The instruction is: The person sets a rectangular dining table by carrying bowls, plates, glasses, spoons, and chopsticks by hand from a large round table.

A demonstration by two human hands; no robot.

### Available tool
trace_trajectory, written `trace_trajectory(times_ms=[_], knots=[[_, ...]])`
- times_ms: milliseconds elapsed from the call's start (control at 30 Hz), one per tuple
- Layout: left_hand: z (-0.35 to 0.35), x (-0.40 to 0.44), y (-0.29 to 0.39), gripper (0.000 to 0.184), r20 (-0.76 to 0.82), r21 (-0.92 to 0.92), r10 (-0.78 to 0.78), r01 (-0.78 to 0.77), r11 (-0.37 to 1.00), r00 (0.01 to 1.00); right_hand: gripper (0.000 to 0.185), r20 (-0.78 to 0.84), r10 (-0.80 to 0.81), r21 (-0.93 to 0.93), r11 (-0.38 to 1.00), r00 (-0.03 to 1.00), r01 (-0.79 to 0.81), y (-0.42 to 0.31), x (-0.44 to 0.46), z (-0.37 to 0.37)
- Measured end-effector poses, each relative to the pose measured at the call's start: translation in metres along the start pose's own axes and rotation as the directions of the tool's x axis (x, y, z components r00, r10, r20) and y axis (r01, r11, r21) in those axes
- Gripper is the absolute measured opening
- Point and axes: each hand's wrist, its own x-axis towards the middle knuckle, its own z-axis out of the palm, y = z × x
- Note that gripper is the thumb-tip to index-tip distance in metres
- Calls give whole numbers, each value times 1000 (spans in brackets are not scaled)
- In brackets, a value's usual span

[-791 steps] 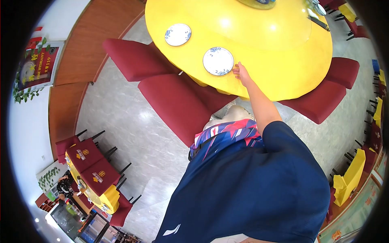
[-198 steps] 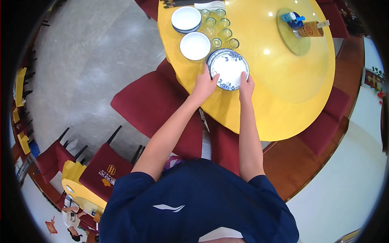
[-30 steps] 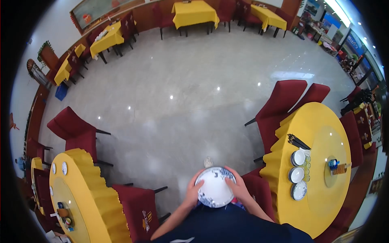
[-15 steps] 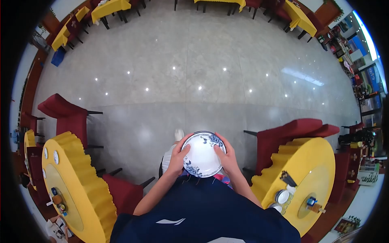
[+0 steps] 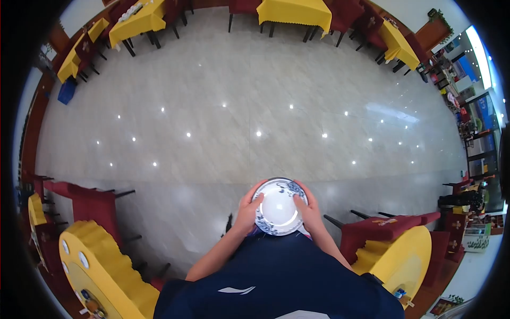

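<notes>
I'm watching the left hand (image 5: 246, 212) and right hand (image 5: 310, 209) pinching opposite edges of a patterned plate (image 5: 279, 210), thumbs on top, at the frame's lower centre, apparently mid-carry, the next move calling for steady, level holding.

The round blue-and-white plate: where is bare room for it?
Left round yellow table: bare cloth between white round plates and draped edge. Right round yellow table: bare far end, beside red fabric chair. Crowded: left table's blue and brown items.

Navy shirt (image 5: 281, 268); white chest logo (image 5: 231, 290)
</notes>
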Motion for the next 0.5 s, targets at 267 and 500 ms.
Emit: trace_trajectory(times_ms=[267, 500], knots=[[39, 195, 57, 41, 108, 141, -111, 95, 985, 988, 42, -141, -23, 138, 989, 990, 43, -43, 168, -25], [121, 386, 136, 40, 32, 237, -179, 166, 957, 983, 42, -128, -4, 218, 975, 992, 33, -130, 365, -59]])
